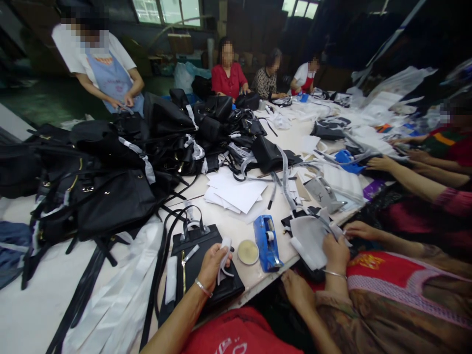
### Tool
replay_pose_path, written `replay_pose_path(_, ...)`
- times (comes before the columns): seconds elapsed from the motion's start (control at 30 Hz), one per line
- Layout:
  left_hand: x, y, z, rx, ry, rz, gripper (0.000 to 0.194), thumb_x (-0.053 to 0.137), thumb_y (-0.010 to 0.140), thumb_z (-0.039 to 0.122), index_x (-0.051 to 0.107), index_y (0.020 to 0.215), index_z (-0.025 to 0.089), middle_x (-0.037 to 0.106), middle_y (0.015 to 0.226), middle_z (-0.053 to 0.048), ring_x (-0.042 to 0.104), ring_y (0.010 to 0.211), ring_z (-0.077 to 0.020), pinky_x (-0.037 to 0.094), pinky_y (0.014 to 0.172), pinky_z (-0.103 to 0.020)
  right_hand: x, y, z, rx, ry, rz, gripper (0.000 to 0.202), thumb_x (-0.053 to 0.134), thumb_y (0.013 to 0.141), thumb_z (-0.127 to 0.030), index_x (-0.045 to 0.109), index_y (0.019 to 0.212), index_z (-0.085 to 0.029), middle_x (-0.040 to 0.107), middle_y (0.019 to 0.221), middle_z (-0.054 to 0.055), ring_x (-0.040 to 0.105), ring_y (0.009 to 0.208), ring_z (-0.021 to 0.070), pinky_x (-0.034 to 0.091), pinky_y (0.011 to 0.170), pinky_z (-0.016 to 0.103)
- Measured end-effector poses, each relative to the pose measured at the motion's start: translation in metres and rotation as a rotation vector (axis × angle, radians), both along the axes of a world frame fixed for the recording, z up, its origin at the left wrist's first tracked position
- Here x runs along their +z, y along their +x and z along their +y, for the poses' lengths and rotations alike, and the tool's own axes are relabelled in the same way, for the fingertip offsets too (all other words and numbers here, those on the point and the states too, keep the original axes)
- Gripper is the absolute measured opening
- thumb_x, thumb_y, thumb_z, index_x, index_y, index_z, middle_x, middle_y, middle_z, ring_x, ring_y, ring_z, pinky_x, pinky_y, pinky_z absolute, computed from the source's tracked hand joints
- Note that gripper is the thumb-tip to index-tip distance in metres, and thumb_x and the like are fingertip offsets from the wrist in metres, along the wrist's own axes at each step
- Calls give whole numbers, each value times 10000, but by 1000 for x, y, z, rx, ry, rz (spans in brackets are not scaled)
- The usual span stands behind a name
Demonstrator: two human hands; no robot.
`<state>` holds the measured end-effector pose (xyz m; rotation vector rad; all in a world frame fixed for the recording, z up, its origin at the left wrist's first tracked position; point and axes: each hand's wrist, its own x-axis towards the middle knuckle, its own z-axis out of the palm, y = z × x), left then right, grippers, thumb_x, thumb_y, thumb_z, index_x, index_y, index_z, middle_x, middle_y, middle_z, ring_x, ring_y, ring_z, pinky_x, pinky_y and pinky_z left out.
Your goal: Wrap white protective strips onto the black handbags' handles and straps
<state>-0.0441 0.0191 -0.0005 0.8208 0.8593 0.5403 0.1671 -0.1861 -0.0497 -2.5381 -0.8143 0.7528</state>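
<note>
My left hand (214, 263), with a bracelet at the wrist, is closed on a folded white strip (224, 253) above a black bag (224, 290). The bag lies at the table's front edge and has a gold zipper (183, 270) and a thin handle. A white roll (171, 280) rests along its left side. My right hand (297, 290) is by the table edge, just right of the blue tape dispenser (268, 243); its fingers are curled, and what they hold cannot be made out. Between bag and dispenser sits a round tin (248, 251).
Black bags (118, 201) pile up at the left and middle. White strips (121, 290) lie front left, paper sheets (236, 189) behind the dispenser. At my right, a person's hands (335, 250) hold white sheeting over a bag. Other people work around the table.
</note>
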Motion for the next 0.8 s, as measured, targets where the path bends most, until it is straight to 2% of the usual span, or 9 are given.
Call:
replay_pose_path(0.07, -1, 0, 1, 5, -8, 2, 281, 625, 757, 404, 551, 764, 133, 607, 659, -5, 498, 485, -63, 386, 497, -194, 9, -10, 8, 66, 38, 0, 228, 458, 806, -366, 576, 689, -209, 614, 612, 31, 562, 575, 170, 374, 548, 258)
replay_pose_path(0.13, -3, 1, 1, 8, -10, 7, 285, 630, 750, 408, 548, 762, 135, 608, 654, -6, 495, 484, -64, 382, 492, -193, 24, -26, 29, 96, 192, 115, 246, 439, 835, -393, 591, 758, -214, 617, 637, 16, 564, 596, 168, 400, 586, 259)
replay_pose_path(0.23, -5, 2, 1, 16, -9, 20, 299, 629, 744, 423, 544, 761, 136, 607, 646, -7, 488, 481, -64, 375, 481, -189, 53, -49, 77, 168, 427, 324, 268, 438, 857, -412, 606, 924, -214, 628, 711, 6, 556, 611, 150, 421, 583, 244)
replay_pose_path(0.37, -8, 3, 1, 0, 22, 45, 321, 644, 722, 442, 543, 765, 141, 603, 629, 0, 476, 465, -64, 361, 468, -187, 79, -62, 135, 373, 550, 389, 226, 444, 873, -339, 615, 947, -212, 618, 740, -3, 549, 627, 129, 421, 612, 236)
replay_pose_path(0.47, -11, 2, 2, -15, 62, 50, 317, 635, 733, 444, 538, 789, 147, 601, 625, 6, 477, 463, -64, 357, 472, -186, 81, -62, 155, 552, 562, 309, 208, 431, 882, -280, 625, 920, -217, 628, 799, 4, 564, 701, 133, 414, 680, 242)
replay_pose_path(0.57, -13, 0, 2, -20, 96, 68, 304, 619, 755, 433, 529, 818, 150, 602, 629, 6, 484, 475, -67, 353, 477, -182, 77, -59, 161, 664, 512, 245, 214, 412, 889, -253, 623, 905, -222, 626, 812, 4, 568, 719, 133, 401, 694, 240)
replay_pose_path(0.63, -13, 0, 2, -31, 109, 85, 298, 611, 766, 429, 520, 832, 153, 604, 632, 5, 487, 482, -69, 345, 475, -179, 75, -57, 163, 701, 469, 212, 203, 411, 887, -238, 610, 921, -231, 624, 800, -2, 571, 720, 135, 391, 682, 236)
replay_pose_path(0.7, -11, 1, 2, -53, 115, 93, 292, 610, 770, 423, 509, 834, 156, 602, 628, 9, 475, 473, -66, 330, 467, -176, 75, -52, 164, 709, 426, 188, 205, 443, 867, -222, 567, 1029, -240, 616, 761, -12, 572, 705, 141, 379, 659, 235)
replay_pose_path(0.8, -5, 1, 3, -87, 113, 81, 278, 608, 777, 407, 490, 825, 161, 600, 625, 14, 460, 463, -59, 318, 461, -171, 76, -43, 168, 684, 381, 220, 370, 516, 816, -204, 447, 1179, -228, 590, 675, -39, 563, 650, 143, 367, 632, 233)
